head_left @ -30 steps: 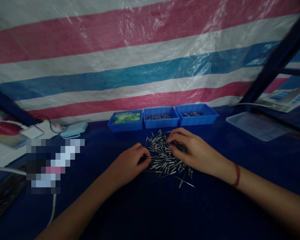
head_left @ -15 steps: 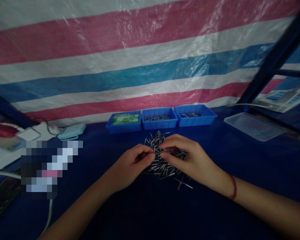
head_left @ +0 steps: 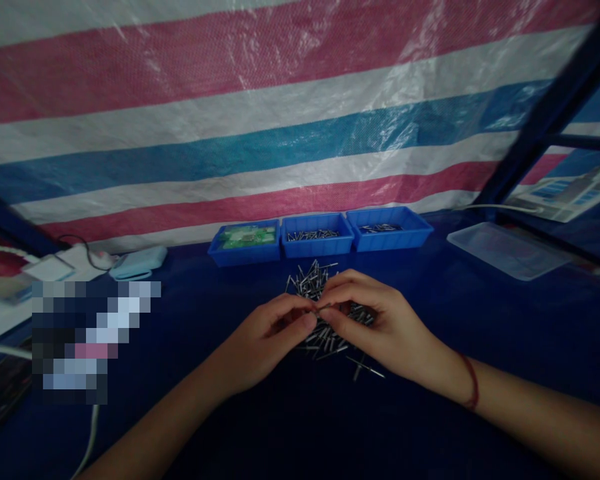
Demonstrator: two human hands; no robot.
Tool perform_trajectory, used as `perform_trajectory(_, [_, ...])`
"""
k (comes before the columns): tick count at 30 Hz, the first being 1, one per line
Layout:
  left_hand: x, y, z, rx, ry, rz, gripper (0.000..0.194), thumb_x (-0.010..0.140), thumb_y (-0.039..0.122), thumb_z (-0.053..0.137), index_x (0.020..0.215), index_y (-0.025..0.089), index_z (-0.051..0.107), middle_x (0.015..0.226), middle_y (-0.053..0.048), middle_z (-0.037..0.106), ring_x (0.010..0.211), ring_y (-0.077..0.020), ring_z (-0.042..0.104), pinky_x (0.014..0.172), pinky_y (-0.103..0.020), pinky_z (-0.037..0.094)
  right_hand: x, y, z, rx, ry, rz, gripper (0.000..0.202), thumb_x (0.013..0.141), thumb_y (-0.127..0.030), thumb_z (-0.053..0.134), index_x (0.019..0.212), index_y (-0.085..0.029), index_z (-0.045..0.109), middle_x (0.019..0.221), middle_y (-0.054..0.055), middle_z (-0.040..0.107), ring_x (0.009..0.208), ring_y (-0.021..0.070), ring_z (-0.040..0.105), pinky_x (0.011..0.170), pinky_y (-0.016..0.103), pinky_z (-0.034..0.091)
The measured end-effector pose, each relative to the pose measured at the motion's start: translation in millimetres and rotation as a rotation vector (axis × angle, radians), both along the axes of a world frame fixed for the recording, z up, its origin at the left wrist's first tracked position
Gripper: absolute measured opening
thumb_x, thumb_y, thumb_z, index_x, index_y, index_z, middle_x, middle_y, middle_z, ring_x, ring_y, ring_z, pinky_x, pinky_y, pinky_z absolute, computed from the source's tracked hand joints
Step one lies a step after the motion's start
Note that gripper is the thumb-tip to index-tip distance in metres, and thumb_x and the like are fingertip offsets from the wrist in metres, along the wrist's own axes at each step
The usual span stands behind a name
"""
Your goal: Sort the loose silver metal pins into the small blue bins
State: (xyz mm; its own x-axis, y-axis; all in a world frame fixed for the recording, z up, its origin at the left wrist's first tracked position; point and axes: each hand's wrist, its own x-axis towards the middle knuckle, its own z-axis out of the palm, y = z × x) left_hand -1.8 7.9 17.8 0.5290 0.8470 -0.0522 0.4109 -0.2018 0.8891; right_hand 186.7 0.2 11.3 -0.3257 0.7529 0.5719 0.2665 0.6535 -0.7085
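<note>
A loose pile of silver blind rivets (head_left: 333,339), thin pins with thicker sleeves, lies on the dark blue table. Above it the fingertips of both hands come together. My left hand (head_left: 267,340) is closed in a pinch of thumb and index finger at the pile's left side. From the right, my right hand (head_left: 385,320) pinches at the same spot, a red cord round its wrist. Between the fingertips shows a short bit of a thin rivet (head_left: 322,309); the fingers hide most of it. Two rivets (head_left: 366,367) lie crossed just in front of the pile.
Behind the pile three blue bins stand in a row: a left bin (head_left: 245,255) with green-and-clear packets, a middle bin (head_left: 317,248) and a right bin (head_left: 395,240) with rivets. A clear plastic lid (head_left: 510,252) lies at right; a light-blue case (head_left: 137,263) and cables lie at left.
My left hand has moved slightly right, and the right hand's index finger has closed towards its thumb. The fingertips of both hands now meet. The camera view has shifted a little.
</note>
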Motion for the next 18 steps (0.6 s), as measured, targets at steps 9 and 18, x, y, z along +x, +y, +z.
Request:
perform_trajectory(9, [2.2,0.0,-2.9,0.075,0.008,0.004,0.023,0.089,0.036,0.047,0.096,0.021,0.062,0.082,0.0,0.056,0.074,-0.014,0.053,0.065,-0.027,0.041,-0.6,-0.1,0.7,0.035,0.018,0.007,0.01,0.078,-0.011,0.061,0.085,-0.018,0.066,0.083,0.003,0.062,0.075,0.0123,0.06,0.066,0.028,0.05])
perform_trajectory(18, [1.3,-7.9,-2.1,0.607,0.055,0.185,0.007,0.083,0.024,0.054,0.086,0.022,0.06,0.088,-0.001,0.052,0.074,-0.0132,0.052,0.065,-0.027,0.044,0.3,2.5,-2.8,0.043,-0.001,-0.01,0.013,0.077,-0.01,0.059,0.083,-0.02,0.063,0.085,0.002,0.06,0.072,0.0116,0.058,0.062,0.026,0.05])
